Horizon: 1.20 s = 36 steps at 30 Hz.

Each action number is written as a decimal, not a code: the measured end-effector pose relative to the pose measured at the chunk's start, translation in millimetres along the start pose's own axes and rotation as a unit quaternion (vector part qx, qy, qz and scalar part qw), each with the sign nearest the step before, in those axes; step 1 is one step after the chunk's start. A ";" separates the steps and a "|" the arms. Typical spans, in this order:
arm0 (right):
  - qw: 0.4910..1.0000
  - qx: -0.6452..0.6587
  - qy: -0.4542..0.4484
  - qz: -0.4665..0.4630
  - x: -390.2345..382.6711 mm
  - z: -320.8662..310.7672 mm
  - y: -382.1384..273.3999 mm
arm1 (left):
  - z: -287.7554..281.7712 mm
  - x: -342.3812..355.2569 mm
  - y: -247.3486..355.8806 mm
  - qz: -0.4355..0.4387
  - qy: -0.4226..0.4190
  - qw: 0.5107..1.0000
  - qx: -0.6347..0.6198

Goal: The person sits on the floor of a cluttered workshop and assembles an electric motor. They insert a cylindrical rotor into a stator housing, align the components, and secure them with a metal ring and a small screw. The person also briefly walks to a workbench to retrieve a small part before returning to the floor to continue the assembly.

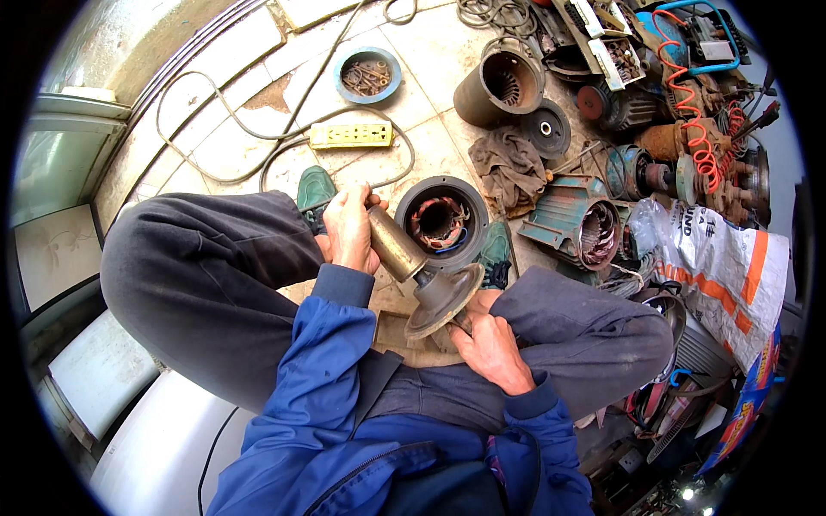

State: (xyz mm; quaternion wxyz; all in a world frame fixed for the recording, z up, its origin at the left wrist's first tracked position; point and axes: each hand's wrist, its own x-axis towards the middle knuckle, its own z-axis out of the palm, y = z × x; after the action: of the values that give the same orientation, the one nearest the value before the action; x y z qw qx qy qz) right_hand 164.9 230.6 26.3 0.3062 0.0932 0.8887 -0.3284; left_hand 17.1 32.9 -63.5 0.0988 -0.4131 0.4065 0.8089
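Head view: left hand (351, 230) fingers clamped on upper end of brass-coloured metal cylindrical rotor (397, 245); rotor's lower end meets grey-brown round metal flange (447, 299). Right hand (492, 348) fingers clamped at flange's near side, exact contact partly hidden. Rotor tilted, held between the knees, beside dark round motor housing (441, 186) with red-and-copper windings. Yellow rectangular power strip (351, 135), blue round bowl (370, 99) of rusty hardware on pale tiled floor (430, 52).
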 end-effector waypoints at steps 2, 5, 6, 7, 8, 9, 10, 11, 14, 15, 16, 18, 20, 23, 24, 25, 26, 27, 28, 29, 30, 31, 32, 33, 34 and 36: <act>1.000 0.014 0.002 -0.003 0.1 0.6 -0.2 | -3.9 4.1 -3.4 0.011 -0.009 1.000 0.001; 1.000 0.011 0.013 -0.019 -0.3 1.6 0.9 | -0.9 2.1 -1.6 0.004 -0.001 1.000 0.002; 1.000 0.012 0.011 -0.017 -0.4 2.0 1.6 | 0.9 0.1 -0.5 0.004 0.001 1.000 -0.002; 1.000 0.013 0.008 -0.015 -0.5 2.6 2.4 | 2.9 -2.2 0.8 0.003 0.004 1.000 -0.005; 1.000 0.012 0.009 -0.019 -0.5 2.9 2.8 | 3.7 -3.3 1.3 0.002 0.006 1.000 -0.007; 1.000 0.010 0.010 -0.023 -0.6 2.8 3.3 | 2.6 -2.2 0.8 -0.005 0.004 1.000 -0.019; 0.999 0.007 0.013 -0.033 -0.4 2.5 3.4 | 0.5 -0.1 0.1 -0.012 0.001 0.999 -0.030; 0.999 0.004 0.017 -0.041 -0.3 2.7 3.9 | -1.1 1.1 0.1 -0.019 -0.001 0.999 -0.041; 0.998 -0.005 0.028 -0.054 0.3 5.7 6.6 | -1.1 1.5 1.9 -0.037 -0.010 0.998 -0.056; 0.998 -0.006 0.029 -0.054 0.7 6.4 7.6 | -1.8 1.3 2.2 -0.037 -0.016 0.997 -0.061; 0.998 -0.004 0.026 -0.048 1.0 7.0 8.2 | -3.1 1.6 1.8 -0.038 -0.022 0.997 -0.067; 0.999 0.002 0.019 -0.035 0.8 7.0 7.2 | -4.9 2.7 0.8 -0.040 -0.025 0.996 -0.070; 1.000 0.010 0.012 -0.022 -0.1 6.2 4.4 | -6.6 4.5 -0.5 -0.043 -0.019 0.997 -0.066; 1.000 0.013 0.013 -0.022 0.4 2.7 -2.7 | -9.2 5.8 -2.1 -0.040 -0.036 0.994 -0.092; 1.000 0.009 0.014 -0.019 0.2 3.2 -2.8 | -9.8 6.8 -2.8 -0.046 -0.032 0.994 -0.093; 1.000 0.004 0.015 -0.017 -0.2 4.7 -0.9 | -10.7 7.8 -3.1 -0.054 -0.031 0.993 -0.105; 1.000 0.000 0.016 -0.014 -0.3 4.9 -0.9 | -11.4 8.7 -3.7 -0.063 -0.029 0.991 -0.117; 1.000 -0.008 0.017 -0.010 -0.6 4.4 -2.7 | -10.6 7.3 -2.6 -0.072 -0.028 0.989 -0.128; 1.000 -0.016 0.018 -0.006 -0.9 3.8 -4.7 | -9.9 5.9 -1.3 -0.080 -0.015 0.989 -0.123; 1.000 -0.023 0.018 -0.002 -1.2 3.1 -6.4 | -9.1 4.8 0.0 -0.079 -0.017 0.988 -0.128; 1.000 -0.019 0.017 -0.006 -1.2 3.7 -5.9 | -9.3 4.0 0.9 -0.079 -0.020 0.988 -0.133; 1.000 -0.015 0.016 -0.011 -0.6 5.3 -2.9 | -10.2 3.5 1.9 -0.078 -0.022 0.987 -0.138; 1.000 -0.011 0.015 -0.015 0.1 7.1 0.3 | -13.7 5.4 -0.6 -0.071 -0.040 0.987 -0.139; 1.000 -0.012 0.007 -0.003 1.3 8.7 4.0 | -13.9 4.6 0.8 -0.072 -0.053 0.985 -0.149; 1.000 -0.013 -0.002 0.009 2.6 10.7 8.0 | -13.9 3.8 2.0 -0.073 -0.066 0.982 -0.159; 0.999 -0.016 -0.016 0.033 4.8 12.6 10.6 | -14.4 2.1 4.9 -0.076 -0.093 0.978 -0.169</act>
State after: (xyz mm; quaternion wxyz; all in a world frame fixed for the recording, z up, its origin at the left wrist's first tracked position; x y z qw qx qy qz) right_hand 171.1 230.5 10.3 0.3326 0.1122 0.8851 -0.3057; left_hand 21.8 18.7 -66.9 0.1261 -0.3769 0.2199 0.8909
